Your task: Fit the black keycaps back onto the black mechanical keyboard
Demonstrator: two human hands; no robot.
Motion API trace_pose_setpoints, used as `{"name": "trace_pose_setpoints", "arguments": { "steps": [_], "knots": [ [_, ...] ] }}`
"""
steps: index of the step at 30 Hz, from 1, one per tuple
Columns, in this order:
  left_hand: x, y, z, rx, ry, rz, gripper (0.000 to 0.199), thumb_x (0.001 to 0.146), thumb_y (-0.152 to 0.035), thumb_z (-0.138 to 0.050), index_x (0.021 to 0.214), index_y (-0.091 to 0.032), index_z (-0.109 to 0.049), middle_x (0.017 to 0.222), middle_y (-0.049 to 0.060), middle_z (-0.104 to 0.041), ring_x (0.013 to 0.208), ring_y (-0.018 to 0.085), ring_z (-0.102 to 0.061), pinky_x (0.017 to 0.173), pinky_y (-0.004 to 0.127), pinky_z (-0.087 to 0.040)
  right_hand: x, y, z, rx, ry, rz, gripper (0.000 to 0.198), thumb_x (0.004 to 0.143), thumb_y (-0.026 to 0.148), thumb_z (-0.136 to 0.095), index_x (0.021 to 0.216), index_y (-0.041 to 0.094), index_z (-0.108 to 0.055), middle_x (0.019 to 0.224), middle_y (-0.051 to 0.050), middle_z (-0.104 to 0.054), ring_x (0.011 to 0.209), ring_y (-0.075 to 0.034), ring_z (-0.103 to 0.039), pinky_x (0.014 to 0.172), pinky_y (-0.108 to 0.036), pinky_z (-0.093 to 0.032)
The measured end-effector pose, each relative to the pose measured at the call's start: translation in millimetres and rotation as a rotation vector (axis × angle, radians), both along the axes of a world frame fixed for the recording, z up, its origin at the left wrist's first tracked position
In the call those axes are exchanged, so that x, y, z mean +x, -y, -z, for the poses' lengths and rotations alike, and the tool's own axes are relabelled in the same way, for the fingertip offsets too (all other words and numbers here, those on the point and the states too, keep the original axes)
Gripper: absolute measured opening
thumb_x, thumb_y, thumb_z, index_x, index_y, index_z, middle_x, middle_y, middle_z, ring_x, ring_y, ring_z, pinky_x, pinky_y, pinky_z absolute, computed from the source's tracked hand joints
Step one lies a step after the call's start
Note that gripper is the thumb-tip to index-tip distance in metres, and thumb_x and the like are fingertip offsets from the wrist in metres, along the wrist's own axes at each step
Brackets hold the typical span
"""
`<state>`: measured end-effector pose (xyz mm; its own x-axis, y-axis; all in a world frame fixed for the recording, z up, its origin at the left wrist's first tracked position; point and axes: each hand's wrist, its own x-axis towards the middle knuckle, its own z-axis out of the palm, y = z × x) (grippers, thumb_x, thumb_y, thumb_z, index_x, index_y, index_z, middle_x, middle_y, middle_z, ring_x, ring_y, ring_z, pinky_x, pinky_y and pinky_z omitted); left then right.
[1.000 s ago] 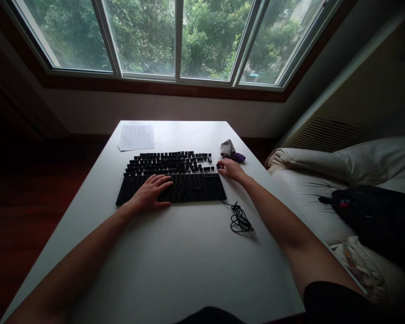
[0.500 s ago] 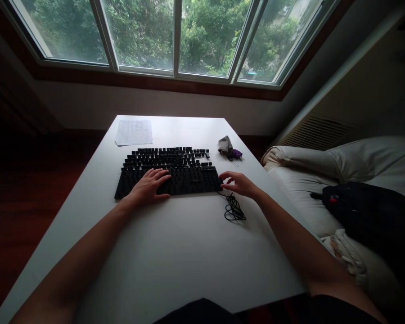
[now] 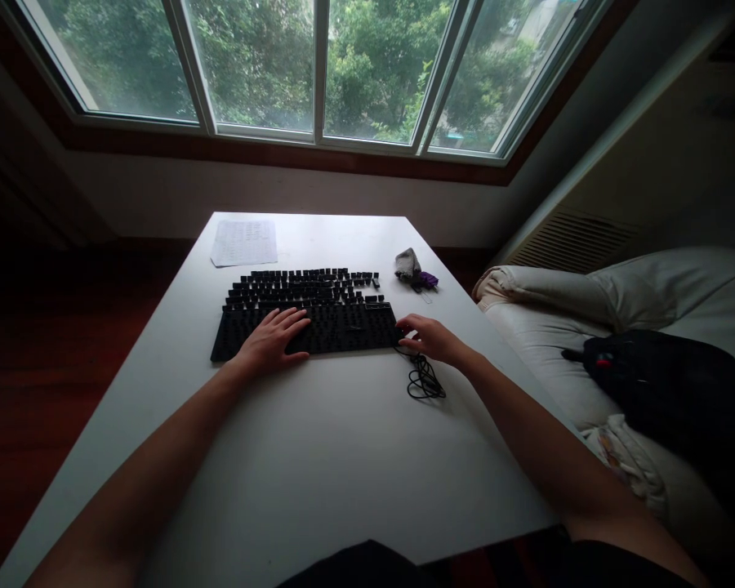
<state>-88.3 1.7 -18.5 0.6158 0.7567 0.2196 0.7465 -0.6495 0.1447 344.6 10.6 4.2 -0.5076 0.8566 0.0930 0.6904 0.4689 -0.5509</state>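
Head camera, clock directions read from the middle of the keyboard, with 12 toward the window. I locate the long, black, rectangular keyboard (image 3: pixel 343 328) on the white, smooth-topped surface (image 3: pixel 318 457), long side facing me. Directly at 12 o'clock, close along its far edge, stand uneven rows of small black block-shaped keycaps (image 3: pixel 300 278), with gaps toward the right end of the rows.

My left hand (image 3: pixel 270 336) rests on the keyboard at 9 o'clock of its middle, palm down; its grip is spread, fingers extended across the keys area. My right hand (image 3: pixel 429 336) is at 3 o'clock, fingers curved at the keyboard's right end. I cannot tell whether this grip is pinching a small part or only touching the edge.

The loosely coiled black cable (image 3: pixel 425 380) lies between 3 and 4 o'clock, just below the right hand. At 2 o'clock sits a crumpled grey, cloth-like item (image 3: pixel 407 263), with a bunched purple item (image 3: pixel 429 280) beside it. A white printed paper sheet (image 3: pixel 243 242) lies between 10 and 11 o'clock, its text unreadable. Beyond the surface, at 3 o'clock, a black bag (image 3: pixel 667 392) rests on the cream padded sofa (image 3: pixel 563 339).
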Motion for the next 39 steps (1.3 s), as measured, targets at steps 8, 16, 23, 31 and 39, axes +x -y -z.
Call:
{"name": "trace_pose_setpoints", "arguments": {
  "steps": [8, 16, 23, 31, 39],
  "knots": [
    [0, 0, -1.0, -0.013, 0.004, 0.001, 0.076, 0.088, -0.066, -0.055, 0.152, -0.028, -0.039, 0.16, 0.004, -0.037, 0.149, 0.029, -0.029, 0.126, 0.051, -0.016, -4, -3, -12, 0.113, 0.291, -0.032, 0.028, 0.087, 0.035, -0.066, 0.113, 0.024, -0.063, 0.113, -0.007, -0.068, 0.089, -0.023, -0.068, 0.075, -0.034, -0.051],
    [1, 0, -1.4, -0.02, 0.006, 0.0, 0.077, 0.087, -0.064, -0.057, 0.153, -0.028, -0.038, 0.16, 0.004, -0.037, 0.149, 0.03, -0.03, 0.126, 0.051, -0.015, -3, -11, -11, 0.011, 0.248, -0.066, 0.027, 0.085, 0.036, -0.066, 0.108, 0.023, -0.065, 0.106, -0.007, -0.068, 0.081, -0.02, -0.066, 0.074, -0.033, -0.05],
    [0, -1, -2.7, -0.021, 0.02, 0.003, 0.077, 0.087, -0.065, -0.057, 0.152, -0.028, -0.04, 0.159, 0.005, -0.039, 0.149, 0.03, -0.031, 0.125, 0.052, -0.016, 2, -10, -3, -0.045, 0.068, -0.041, 0.03, 0.082, 0.042, -0.069, 0.106, 0.024, -0.068, 0.108, -0.008, -0.069, 0.086, -0.022, -0.066, 0.077, -0.037, -0.055],
    [0, -1, -4.9, -0.012, 0.017, 0.004, 0.077, 0.086, -0.064, -0.058, 0.151, -0.028, -0.041, 0.16, 0.005, -0.037, 0.149, 0.03, -0.03, 0.125, 0.052, -0.016, 1, -59, 4, 0.144, 0.008, 0.14, 0.025, 0.092, 0.044, -0.057, 0.099, 0.023, -0.069, 0.095, -0.007, -0.072, 0.078, -0.021, -0.066, 0.071, -0.037, -0.055],
    [-3, -1, -6.1, -0.013, 0.019, 0.001, 0.076, 0.087, -0.065, -0.057, 0.151, -0.028, -0.041, 0.16, 0.005, -0.038, 0.149, 0.029, -0.03, 0.125, 0.051, -0.017, -20, -115, 2, 0.335, 0.416, 0.166, 0.027, 0.09, 0.034, -0.063, 0.115, 0.026, -0.069, 0.107, -0.009, -0.072, 0.085, -0.024, -0.067, 0.067, -0.032, -0.048]
  ]
}}
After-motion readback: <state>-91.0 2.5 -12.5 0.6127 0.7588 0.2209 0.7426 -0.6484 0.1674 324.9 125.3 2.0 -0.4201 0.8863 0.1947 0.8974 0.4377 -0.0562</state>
